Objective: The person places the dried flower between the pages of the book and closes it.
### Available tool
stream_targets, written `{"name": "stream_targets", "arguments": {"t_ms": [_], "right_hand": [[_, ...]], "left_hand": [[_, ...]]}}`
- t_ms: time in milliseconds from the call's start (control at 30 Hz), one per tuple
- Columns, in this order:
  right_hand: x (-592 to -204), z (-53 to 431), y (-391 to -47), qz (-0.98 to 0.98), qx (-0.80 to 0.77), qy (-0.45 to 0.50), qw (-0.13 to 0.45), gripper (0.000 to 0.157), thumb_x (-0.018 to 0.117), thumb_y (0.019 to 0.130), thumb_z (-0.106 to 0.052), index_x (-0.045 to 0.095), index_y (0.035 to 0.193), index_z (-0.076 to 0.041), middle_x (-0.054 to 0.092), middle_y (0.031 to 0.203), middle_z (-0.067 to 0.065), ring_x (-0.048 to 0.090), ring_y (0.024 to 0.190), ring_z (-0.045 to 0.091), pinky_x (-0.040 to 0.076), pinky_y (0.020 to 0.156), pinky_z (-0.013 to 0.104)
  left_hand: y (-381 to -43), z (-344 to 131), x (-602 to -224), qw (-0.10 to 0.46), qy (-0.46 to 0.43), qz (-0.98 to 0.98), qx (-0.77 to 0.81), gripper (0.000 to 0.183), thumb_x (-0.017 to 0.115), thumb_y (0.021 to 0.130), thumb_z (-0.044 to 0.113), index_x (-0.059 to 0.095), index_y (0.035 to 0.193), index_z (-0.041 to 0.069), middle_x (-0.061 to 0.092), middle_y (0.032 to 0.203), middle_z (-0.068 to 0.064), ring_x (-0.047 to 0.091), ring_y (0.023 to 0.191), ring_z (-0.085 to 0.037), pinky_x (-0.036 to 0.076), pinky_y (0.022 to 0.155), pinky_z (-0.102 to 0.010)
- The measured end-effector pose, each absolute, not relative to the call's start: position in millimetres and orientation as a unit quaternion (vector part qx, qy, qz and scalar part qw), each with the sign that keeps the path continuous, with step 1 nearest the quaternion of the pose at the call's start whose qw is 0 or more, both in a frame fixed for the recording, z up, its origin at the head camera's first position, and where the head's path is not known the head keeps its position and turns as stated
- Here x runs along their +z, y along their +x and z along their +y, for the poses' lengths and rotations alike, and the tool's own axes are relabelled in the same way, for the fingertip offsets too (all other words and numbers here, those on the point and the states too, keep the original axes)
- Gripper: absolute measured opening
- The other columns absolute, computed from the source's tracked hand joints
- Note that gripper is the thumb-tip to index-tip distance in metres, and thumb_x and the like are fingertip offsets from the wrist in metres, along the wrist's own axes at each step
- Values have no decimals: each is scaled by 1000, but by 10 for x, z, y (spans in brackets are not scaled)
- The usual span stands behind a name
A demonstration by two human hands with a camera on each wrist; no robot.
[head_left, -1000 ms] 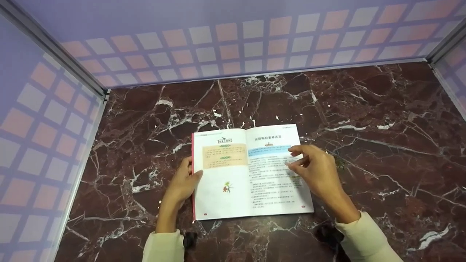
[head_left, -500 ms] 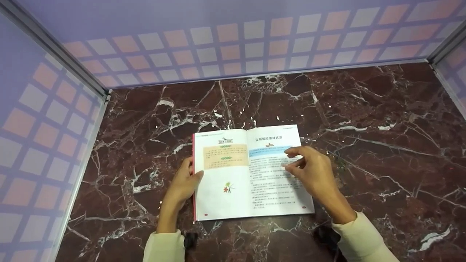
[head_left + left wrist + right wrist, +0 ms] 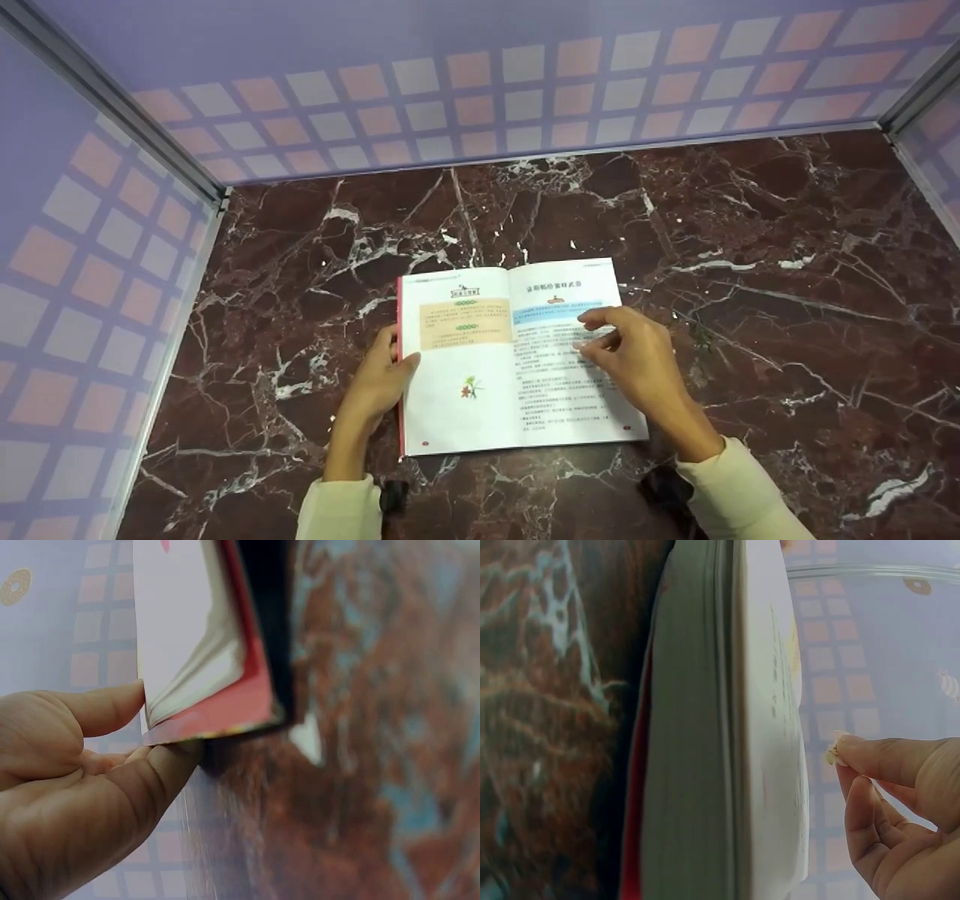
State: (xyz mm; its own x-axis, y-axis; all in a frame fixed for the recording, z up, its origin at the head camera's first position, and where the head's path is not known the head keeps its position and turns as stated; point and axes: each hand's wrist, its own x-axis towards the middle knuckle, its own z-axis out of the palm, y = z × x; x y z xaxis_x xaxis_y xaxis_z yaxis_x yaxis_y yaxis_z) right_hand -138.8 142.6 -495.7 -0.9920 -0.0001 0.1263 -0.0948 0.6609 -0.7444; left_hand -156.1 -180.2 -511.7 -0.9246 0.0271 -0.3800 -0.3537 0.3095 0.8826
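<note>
An open book (image 3: 461,409) with a red cover edge lies on the dark marbled tabletop. My left hand (image 3: 379,375) grips its left edge, thumb on the page margin. In the left wrist view, fingers (image 3: 169,769) reach under the red cover of the book (image 3: 217,709). Over the right page hovers my right hand (image 3: 641,360). The right wrist view shows this hand (image 3: 907,802) pinching a small pale scrap (image 3: 832,755) between thumb and finger, apart from the book (image 3: 769,727). What the scrap is made of cannot be told.
Small white bits (image 3: 449,239) are scattered on the tabletop (image 3: 750,315) beyond the book. Purple panels with pale and pink squares (image 3: 525,105) wall the back and sides. Dark straps (image 3: 394,495) show near the sleeves.
My right hand has drifted slightly left over the right page, fingers still bent the same way. The left hand keeps its grip, and the book stays open at the same pages.
</note>
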Motion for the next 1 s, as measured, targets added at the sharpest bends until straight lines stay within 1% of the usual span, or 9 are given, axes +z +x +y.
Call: {"name": "stream_targets", "arguments": {"t_ms": [467, 767, 1000], "right_hand": [[-4986, 1385, -1411, -910, 408, 32, 62, 40, 85, 72, 4, 74, 108, -8, 73, 99, 8, 70, 70, 15, 53, 61, 26], [-5002, 1351, -1421, -908, 415, 26, 52, 39, 85, 72, 4, 75, 107, -9, 73, 99, 7, 69, 70, 14, 53, 62, 25], [-5040, 1334, -1438, -911, 409, 24, 47, 36, 86, 72, 1, 75, 105, -9, 73, 98, 8, 68, 69, 14, 52, 61, 25]], "left_hand": [[-1563, -1803, -5128, 168, -96, 794, 576, 53, 49, 101, 2, 32, 150, 3, 62, 122, -23, 68, 89, -27, 56, 75, -37], [-1565, -1799, -5127, 161, -97, 794, 577, 52, 50, 100, 1, 33, 149, 1, 64, 115, -24, 67, 83, -26, 56, 71, -35], [-1563, -1790, -5122, 161, -94, 790, 584, 52, 50, 100, 0, 33, 149, 1, 63, 118, -25, 68, 84, -25, 56, 71, -36]]}}
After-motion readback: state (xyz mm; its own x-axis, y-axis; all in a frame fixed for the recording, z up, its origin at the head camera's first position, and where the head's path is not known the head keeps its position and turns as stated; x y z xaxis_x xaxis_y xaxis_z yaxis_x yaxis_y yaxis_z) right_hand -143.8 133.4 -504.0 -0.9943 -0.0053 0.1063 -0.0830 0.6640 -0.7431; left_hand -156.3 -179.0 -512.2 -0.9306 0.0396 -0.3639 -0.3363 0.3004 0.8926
